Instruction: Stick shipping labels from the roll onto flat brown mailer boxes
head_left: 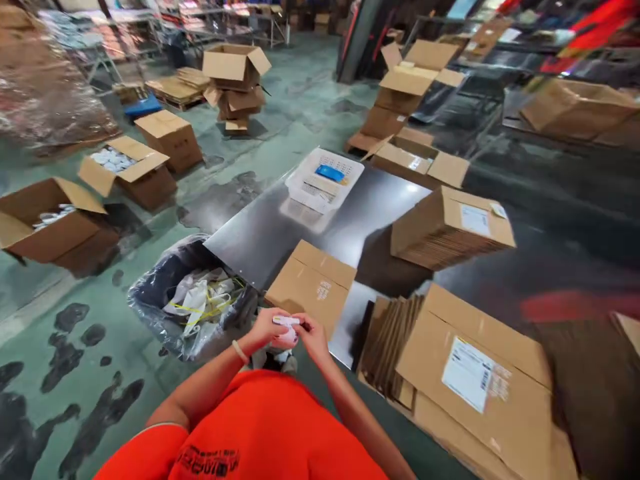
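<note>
My left hand (264,328) is closed around a small white thing (285,335) with a pale pinkish lower part; its exact kind cannot be made out. From the other side, my right hand (314,335) pinches the edge of the same thing between thumb and fingers. Both hands are just in front of my body, over the near edge of the metal table (250,240). Beyond them, a flat brown cardboard box (315,283) with white print lies on the tabletop.
A lined bin (145,303) of white scraps and yellow strips stands left of the hands. On the table are a white basket (297,183) with a blue packet (330,173), and stacks of flattened cartons (475,373). Open cartons (65,233) sit on the floor at left.
</note>
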Demonstrator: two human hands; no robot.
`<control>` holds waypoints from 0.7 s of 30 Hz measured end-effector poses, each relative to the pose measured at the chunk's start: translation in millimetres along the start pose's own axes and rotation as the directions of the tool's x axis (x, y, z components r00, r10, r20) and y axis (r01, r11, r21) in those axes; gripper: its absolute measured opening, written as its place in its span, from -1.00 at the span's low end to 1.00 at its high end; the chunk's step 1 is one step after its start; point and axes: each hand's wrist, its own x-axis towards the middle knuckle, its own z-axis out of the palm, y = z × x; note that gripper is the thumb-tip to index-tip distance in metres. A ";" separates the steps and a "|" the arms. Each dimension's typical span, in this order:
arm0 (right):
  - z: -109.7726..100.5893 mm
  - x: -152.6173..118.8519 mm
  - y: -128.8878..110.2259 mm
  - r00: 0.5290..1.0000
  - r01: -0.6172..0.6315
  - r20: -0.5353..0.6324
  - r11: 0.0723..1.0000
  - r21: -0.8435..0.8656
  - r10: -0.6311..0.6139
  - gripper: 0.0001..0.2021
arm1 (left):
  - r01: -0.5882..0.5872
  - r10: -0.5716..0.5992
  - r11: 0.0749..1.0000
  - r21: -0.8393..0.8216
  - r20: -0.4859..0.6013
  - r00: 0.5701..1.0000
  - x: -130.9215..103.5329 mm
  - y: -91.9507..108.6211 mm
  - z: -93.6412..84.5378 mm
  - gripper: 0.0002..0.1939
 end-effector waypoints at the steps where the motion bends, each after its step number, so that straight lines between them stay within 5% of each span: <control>1: -0.1 -0.5 0.9 1.000 0.005 -0.009 1.000 -0.010 -0.005 -0.72 | 0.028 -0.027 0.999 0.044 -0.022 0.999 2.1 1.0 1.6 -0.64; 7: 2.7 -19.9 18.5 0.976 0.101 -0.176 0.980 -0.170 -0.131 -0.76 | 0.111 -0.103 0.991 0.077 -0.105 0.989 13.2 -2.1 13.9 -0.62; 10: -4.8 -14.7 18.2 0.954 0.148 -0.212 0.947 -0.284 -0.212 -0.79 | 0.151 -0.150 0.988 0.029 -0.026 0.988 16.5 -6.8 12.2 -0.65; 14: -31.0 46.2 -5.4 0.909 0.041 -0.364 0.915 -0.400 -0.201 -0.87 | 0.286 -0.267 0.957 -0.054 0.225 0.937 20.0 -19.5 7.5 -0.58; 18: -53.4 120.4 -29.1 0.897 -0.186 -0.437 0.845 -0.501 -0.061 -0.92 | 0.320 -0.307 0.946 -0.055 0.166 0.937 27.7 -38.0 6.5 -0.63; 21: -53.5 140.1 -32.5 0.896 -0.238 -0.444 0.808 -0.539 -0.032 -0.90 | 0.284 -0.280 0.958 -0.025 0.108 0.954 26.6 -50.2 -3.7 -0.61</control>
